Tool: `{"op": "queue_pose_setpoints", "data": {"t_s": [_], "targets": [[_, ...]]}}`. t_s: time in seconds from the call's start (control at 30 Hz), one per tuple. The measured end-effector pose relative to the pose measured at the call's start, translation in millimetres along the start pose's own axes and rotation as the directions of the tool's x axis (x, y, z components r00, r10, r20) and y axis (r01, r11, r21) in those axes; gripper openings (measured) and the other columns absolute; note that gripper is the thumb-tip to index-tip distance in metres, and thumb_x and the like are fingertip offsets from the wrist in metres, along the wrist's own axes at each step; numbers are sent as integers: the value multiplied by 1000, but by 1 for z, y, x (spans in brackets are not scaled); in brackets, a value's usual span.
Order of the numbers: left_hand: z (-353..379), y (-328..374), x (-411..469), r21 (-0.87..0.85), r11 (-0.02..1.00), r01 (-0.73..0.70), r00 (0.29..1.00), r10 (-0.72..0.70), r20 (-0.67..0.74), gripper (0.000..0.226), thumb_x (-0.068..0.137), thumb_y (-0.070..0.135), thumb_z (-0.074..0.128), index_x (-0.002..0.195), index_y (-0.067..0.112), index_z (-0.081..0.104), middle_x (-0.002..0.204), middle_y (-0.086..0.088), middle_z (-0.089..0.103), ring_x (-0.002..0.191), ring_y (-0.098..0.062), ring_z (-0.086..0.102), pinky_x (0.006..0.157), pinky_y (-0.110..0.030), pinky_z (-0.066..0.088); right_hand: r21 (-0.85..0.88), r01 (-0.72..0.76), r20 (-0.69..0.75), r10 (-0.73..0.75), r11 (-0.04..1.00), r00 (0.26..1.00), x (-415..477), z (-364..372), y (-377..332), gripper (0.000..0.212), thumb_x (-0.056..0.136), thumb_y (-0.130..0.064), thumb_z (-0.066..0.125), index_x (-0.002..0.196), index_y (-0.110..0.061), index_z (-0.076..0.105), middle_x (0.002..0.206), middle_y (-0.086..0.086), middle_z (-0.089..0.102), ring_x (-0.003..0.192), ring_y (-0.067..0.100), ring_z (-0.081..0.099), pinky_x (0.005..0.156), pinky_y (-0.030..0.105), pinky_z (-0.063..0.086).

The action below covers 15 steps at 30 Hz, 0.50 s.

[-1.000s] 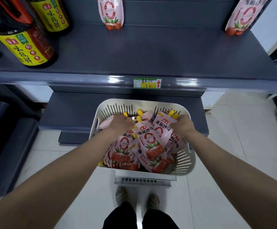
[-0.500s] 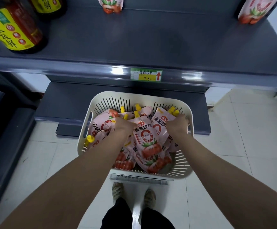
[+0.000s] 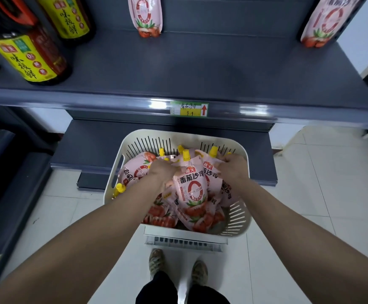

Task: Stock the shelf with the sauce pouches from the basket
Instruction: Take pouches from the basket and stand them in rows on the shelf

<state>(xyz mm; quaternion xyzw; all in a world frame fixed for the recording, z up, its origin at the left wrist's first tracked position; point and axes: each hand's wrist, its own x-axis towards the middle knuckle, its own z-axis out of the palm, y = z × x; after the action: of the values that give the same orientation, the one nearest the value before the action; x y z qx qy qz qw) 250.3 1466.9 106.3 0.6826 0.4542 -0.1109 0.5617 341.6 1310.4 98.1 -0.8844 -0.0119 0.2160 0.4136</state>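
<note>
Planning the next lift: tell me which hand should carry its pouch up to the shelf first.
Probably the right hand. It grips pouch tops at the basket's far-right corner, nearer the bare shelf stretch between the two standing pouches. The left hand is buried mid-pile, below the bottle side.

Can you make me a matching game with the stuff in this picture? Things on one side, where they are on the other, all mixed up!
Things:
1. Dark sauce bottles with yellow labels
2. Price tag with a red arrow
3. Pile of pink sauce pouches
4. Shoes

Places:
A. In the white basket
B. On the tiled floor
C. On the left of the grey shelf
D. Stuck on the shelf's front edge

Pairs: 1-C, 2-D, 3-A, 4-B
</note>
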Motion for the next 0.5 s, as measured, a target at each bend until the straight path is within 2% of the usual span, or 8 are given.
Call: {"op": "queue_pose_setpoints", "data": {"t_s": [0.03,0.13,0.2,0.27,0.33,0.4,0.47,0.5], "targets": [[-5,5,-7,65,996,-57,998,58,0,44,78,16,71,118,0,58,121,-16,62,68,-17,58,57,-16,53,-10,31,10,-31,999,999,-4,-5,-5,24,82,-13,65,62,-1,59,68,13,59,68,26,59,73,50,56],[-20,23,-32,242,951,-194,980,201,-3,38,79,19,71,113,4,64,118,-12,65,101,-23,62,86,-26,47,-53,154,4,-154,987,988,-18,-28,-28,24,82,-15,63,72,7,62,71,19,64,70,33,66,72,47,56],[-31,38,-52,257,934,-249,965,263,-20,33,75,19,74,104,5,68,106,-6,68,94,-17,60,82,-22,43,-53,227,3,-228,972,974,-29,-45,-46,21,82,-15,62,76,4,65,75,17,68,76,34,68,71,45,57],[-44,55,-71,223,924,-311,946,324,-25,19,73,17,76,88,7,71,93,-5,69,87,-18,62,80,-27,48,-35,279,-23,-280,960,960,-40,-61,-65,17,82,-15,62,74,-1,66,74,12,68,73,29,66,66,40,55],[-58,75,-88,192,906,-378,922,386,-8,23,73,15,77,91,2,71,96,-10,72,88,-20,67,90,-36,52,-32,341,-77,-343,939,936,-49,-77,-84,16,81,-14,61,72,-1,66,68,11,65,66,23,61,58,30,48],[-71,97,-103,131,886,-445,892,451,-20,26,70,11,78,91,-3,70,95,-17,72,83,-20,64,92,-42,51,-26,389,-133,-389,921,912,-56,-94,-105,15,80,-12,61,72,0,66,69,12,65,66,22,58,57,27,44],[-82,119,-110,94,849,-521,851,525,-22,17,70,9,78,82,-1,72,84,-14,72,74,-17,61,84,-40,52,-30,421,-194,-418,907,887,-60,-111,-125,11,80,-12,61,70,-7,64,68,7,63,66,21,58,57,26,44],[-86,131,-113,103,823,-558,826,563,-20,6,70,10,78,72,6,73,74,-7,72,66,-12,60,75,-34,53,-31,433,-227,-428,901,875,-61,-120,-134,11,79,-13,62,68,-11,64,66,4,62,66,20,58,57,26,44]]}}
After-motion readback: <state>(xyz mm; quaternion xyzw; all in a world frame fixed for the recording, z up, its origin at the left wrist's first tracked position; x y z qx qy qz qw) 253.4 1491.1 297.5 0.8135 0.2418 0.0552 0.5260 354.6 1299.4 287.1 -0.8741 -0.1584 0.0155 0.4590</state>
